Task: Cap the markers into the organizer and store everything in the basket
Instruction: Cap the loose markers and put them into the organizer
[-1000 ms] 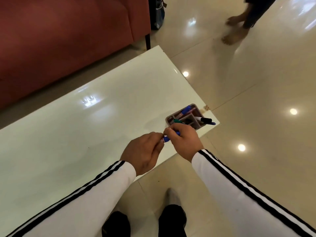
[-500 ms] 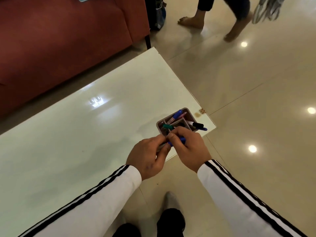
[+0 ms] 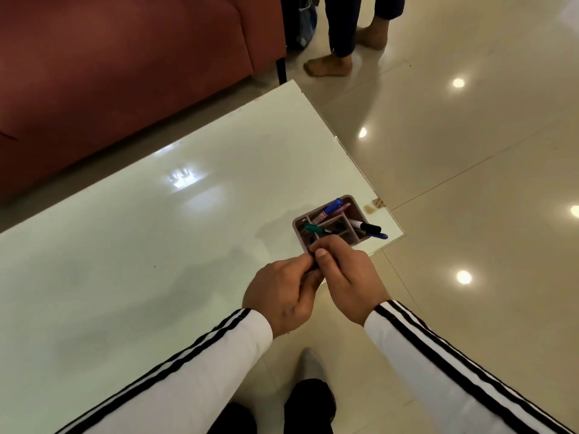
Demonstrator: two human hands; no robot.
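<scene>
Pink organizer hugs table corner; left hand, right hand seemingly pinch marker.

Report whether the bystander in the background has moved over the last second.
Yes. The bystander has walked left across the floor and now stands right beside the sofa leg.

One wide camera rides on my head, facing forward and steeply down. It hangs close over my left hand and right hand, with the glossy white surface slanting below, the red upholstered sofa beyond and shiny beige floor tiles rightward.
</scene>
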